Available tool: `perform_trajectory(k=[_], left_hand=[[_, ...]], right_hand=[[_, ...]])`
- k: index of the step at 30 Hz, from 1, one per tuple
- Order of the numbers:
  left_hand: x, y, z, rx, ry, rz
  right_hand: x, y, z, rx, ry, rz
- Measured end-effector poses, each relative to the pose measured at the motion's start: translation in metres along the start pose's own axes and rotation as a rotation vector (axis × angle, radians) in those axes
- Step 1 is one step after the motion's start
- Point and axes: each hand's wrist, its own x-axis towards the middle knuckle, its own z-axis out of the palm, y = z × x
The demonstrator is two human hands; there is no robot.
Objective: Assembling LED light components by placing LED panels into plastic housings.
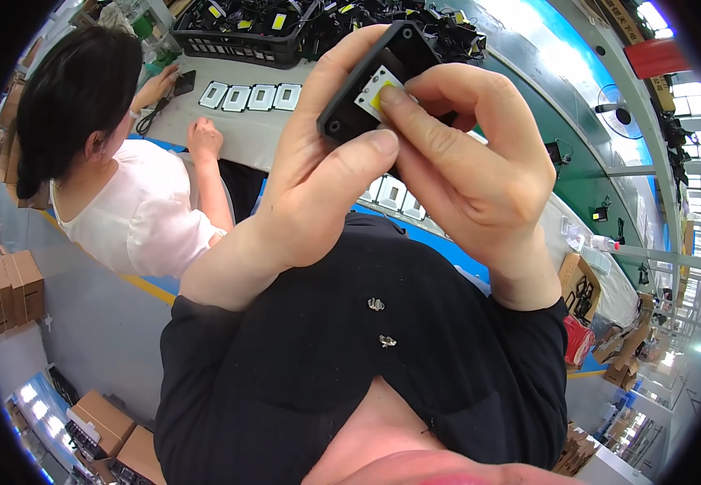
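Close in front of me, my left hand (pixel 310 186) is closed around the edge of a black rectangular lamp housing (pixel 342 109), with screw holes at its corners. Inside the housing lies a small white LED board (pixel 365 97) with a yellow patch. My right hand (pixel 488 170) reaches in from the right, a fingertip pressed on the board's yellow patch. Its other fingers curl at the housing's right side, which they partly hide. My left thumb rests at the near edge of the housing, close to the right fingers.
A person (pixel 132 194) in a white top sits to my left, with one hand by a black corded part (pixel 185 82). On the workbench (pixel 245 133), several silver-white frames (pixel 262 97) lie in a row. Behind them stands a black crate (pixel 237 44) full of lamps and cables. Cardboard boxes (pixel 11 287) stand at far left.
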Motion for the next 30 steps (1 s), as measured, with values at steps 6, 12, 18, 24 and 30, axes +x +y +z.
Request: perform_trajectory(k=[6, 12, 18, 24, 30], left_hand=[[0.011, 0.004, -0.004, 0.179, 0.046, -0.025], [0.014, -0.007, 0.0, 0.224, 0.161, 0.259], [0.017, -0.024, 0.01, 0.358, 0.016, 0.284], [0.021, -0.008, 0.001, 0.482, -0.158, 0.005], [0.022, -0.04, -0.001, 0.493, -0.09, 0.146]], right_hand=[[-0.007, 0.021, 0.018, -0.117, 0.083, -0.078], [-0.011, 0.021, -0.003, 0.336, 0.261, 0.434], [-0.027, 0.018, 0.007, 1.111, 0.02, 0.857], [-0.042, 0.025, -0.006, 0.903, 0.014, 0.762], [-0.041, 0.029, -0.009, 0.651, -0.081, 0.896]])
